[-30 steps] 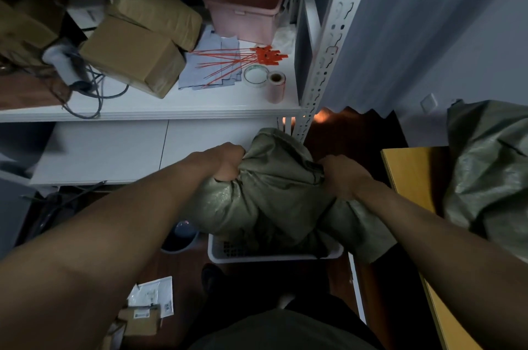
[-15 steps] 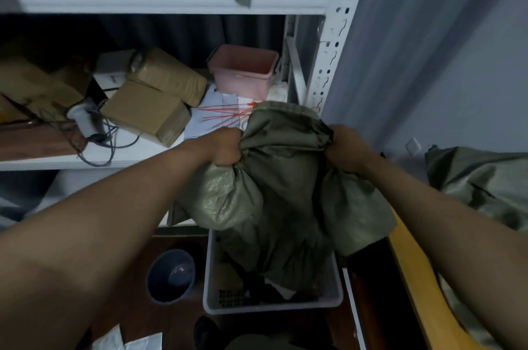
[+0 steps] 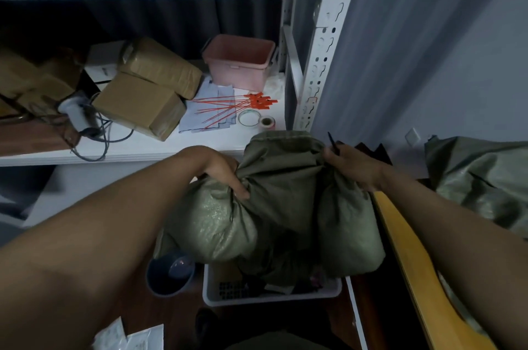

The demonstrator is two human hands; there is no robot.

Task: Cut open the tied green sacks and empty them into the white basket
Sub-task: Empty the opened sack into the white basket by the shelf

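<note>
A green woven sack (image 3: 280, 201) hangs upside down over the white basket (image 3: 274, 296) on the floor, its lower end drooping into the basket. My left hand (image 3: 225, 175) grips a fold of the sack on its left side. My right hand (image 3: 351, 166) grips the sack's upper right corner, and a thin dark tool tip (image 3: 333, 143) sticks up from that fist. Dark items lie in the basket under the sack. A second green sack (image 3: 483, 181) lies at the right on the yellow table (image 3: 423, 269).
A white metal shelf (image 3: 200, 143) stands behind with taped brown boxes (image 3: 143, 103), a pink tub (image 3: 240, 63), red zip ties (image 3: 243, 105) and tape rolls (image 3: 267, 122). A blue bucket (image 3: 171, 272) sits left of the basket. Papers (image 3: 128, 338) lie on the floor.
Both hands raised the sack from resting in the basket to hanging above it, and the view tilted up. My left hand shifted lower on the sack's side.
</note>
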